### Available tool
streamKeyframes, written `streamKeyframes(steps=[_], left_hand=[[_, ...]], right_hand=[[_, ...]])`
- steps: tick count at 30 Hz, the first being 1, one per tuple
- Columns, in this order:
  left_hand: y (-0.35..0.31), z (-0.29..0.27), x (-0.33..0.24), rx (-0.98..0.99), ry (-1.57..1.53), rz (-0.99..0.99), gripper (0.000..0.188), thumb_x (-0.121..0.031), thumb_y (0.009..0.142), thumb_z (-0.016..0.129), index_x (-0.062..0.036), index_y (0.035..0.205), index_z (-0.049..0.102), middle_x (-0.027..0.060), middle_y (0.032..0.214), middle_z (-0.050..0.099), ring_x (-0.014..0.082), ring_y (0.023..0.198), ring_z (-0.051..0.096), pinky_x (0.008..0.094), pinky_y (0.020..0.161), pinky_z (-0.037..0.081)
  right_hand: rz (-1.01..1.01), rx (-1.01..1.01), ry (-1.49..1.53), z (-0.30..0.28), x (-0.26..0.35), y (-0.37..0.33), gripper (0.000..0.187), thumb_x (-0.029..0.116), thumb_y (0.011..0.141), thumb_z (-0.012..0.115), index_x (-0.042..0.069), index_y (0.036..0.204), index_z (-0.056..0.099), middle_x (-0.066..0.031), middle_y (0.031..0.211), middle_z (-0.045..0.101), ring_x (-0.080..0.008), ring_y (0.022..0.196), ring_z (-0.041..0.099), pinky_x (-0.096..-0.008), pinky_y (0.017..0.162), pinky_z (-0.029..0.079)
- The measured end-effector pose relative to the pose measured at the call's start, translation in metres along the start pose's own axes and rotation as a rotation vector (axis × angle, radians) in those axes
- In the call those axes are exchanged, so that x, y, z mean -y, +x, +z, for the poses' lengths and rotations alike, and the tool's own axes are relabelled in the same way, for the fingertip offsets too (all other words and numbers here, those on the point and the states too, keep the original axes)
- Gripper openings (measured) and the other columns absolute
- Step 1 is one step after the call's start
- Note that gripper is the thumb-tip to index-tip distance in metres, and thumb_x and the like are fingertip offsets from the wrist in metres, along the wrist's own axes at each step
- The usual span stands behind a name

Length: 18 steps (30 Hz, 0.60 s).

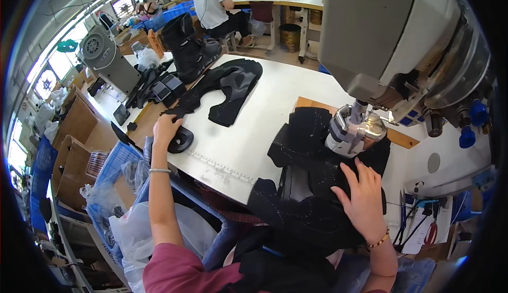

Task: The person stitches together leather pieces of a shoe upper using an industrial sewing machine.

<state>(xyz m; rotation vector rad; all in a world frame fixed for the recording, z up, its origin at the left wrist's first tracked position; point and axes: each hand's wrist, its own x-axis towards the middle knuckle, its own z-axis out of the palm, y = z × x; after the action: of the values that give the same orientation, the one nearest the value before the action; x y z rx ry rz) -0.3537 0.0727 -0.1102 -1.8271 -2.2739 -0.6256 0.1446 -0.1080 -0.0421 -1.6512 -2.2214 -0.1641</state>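
Observation:
My left hand [166, 130] is at the left side of the white table, its fingers bent and drawn together. Their tips meet the near end of a curved black boot-upper piece [241, 89]; what lies between them is hidden. Beside that hand is a black ring-shaped roll [181, 140]. My right hand [363, 196] rests with fingers extended on a stack of dark stitched boot-upper pieces [307, 197]. The stack reaches under the sewing machine's head [352, 129] and overhangs the table's near edge toward my lap.
A finished-looking black boot [188, 49] stands at the far left, near black straps and a grey motor-like box [108, 60]. A blue crate [111, 176] with plastic bags is at my left. Scissors [433, 229] and tools lie at lower right. Another person [211, 4] sits beyond.

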Motion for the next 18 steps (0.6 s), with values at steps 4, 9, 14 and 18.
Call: streamKeyframes(steps=[4,9,14,18], left_hand=[[0.004,-0.007,-0.021,0.037,0.065,0.053,0.028,-0.026,0.075,0.061,-0.0004,0.085,0.069,0.0208,0.086,0.066,0.0364,0.082,0.064,0.0431,0.077,0.050],[0.022,-0.003,-0.007,0.128,0.167,0.096,0.032,-0.026,0.078,0.057,0.0050,0.077,0.064,0.0273,0.082,0.063,0.0409,0.079,0.063,0.0459,0.076,0.049],[0.046,-0.023,0.038,0.231,-0.191,0.148,0.035,-0.029,0.088,0.045,0.0024,0.090,0.062,0.0223,0.088,0.064,0.0349,0.084,0.061,0.0409,0.078,0.046],[0.055,-0.065,0.081,0.172,-0.844,0.022,0.052,-0.039,0.095,0.034,0.0015,0.093,0.065,0.0118,0.090,0.066,0.0226,0.081,0.059,0.0327,0.077,0.044]], right_hand=[[-0.013,0.070,0.097,-0.007,-0.009,0.016,0.059,0.028,0.075,0.072,0.004,0.124,0.049,-0.0183,0.107,0.051,-0.0334,0.105,0.048,-0.0421,0.096,0.033],[0.111,0.067,0.245,-0.007,-0.004,0.022,0.066,0.018,0.070,0.077,0.003,0.124,0.043,-0.0147,0.105,0.043,-0.0322,0.101,0.049,-0.0358,0.090,0.040],[0.120,0.018,0.510,-0.014,-0.013,0.026,0.054,0.016,0.072,0.076,0.000,0.116,0.048,-0.0148,0.107,0.042,-0.0307,0.099,0.050,-0.0345,0.084,0.044],[0.175,0.072,0.705,-0.036,-0.019,0.028,0.040,0.018,0.074,0.075,-0.002,0.103,0.055,-0.0112,0.095,0.055,-0.0228,0.087,0.057,-0.0304,0.078,0.046]])
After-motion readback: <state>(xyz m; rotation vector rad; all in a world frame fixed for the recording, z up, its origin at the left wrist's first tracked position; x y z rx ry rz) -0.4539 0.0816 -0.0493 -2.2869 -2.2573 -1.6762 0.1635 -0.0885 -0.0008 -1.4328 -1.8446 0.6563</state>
